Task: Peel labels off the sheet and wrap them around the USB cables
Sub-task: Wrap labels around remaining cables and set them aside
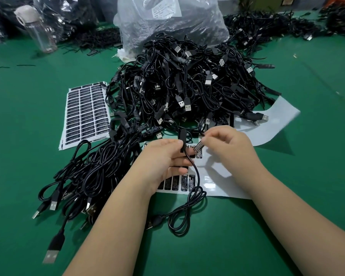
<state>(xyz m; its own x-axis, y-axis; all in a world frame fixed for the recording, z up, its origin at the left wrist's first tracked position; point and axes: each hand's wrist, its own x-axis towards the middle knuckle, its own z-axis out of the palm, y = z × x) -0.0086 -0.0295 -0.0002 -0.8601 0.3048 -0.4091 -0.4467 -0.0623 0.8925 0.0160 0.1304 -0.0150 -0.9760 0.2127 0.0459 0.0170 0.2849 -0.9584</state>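
Note:
My left hand (165, 162) grips a black USB cable (195, 176) by its small black controller block (182, 139), held upright above a mostly peeled label sheet (217, 182). The cable's coil (185, 214) and plug lie on the green table in front of me. My right hand (227, 146) pinches a black label (199, 146) just right of the block, a small gap between them. A few black labels (184, 183) remain on the sheet's near edge.
A full label sheet (86, 114) lies to the left. A big heap of unlabelled cables (187, 86) fills the middle, with a plastic bag (167, 22) behind it. Labelled cables (92, 172) pile at my left. A clear bottle (38, 30) stands far left. An empty backing sheet (271, 124) lies right.

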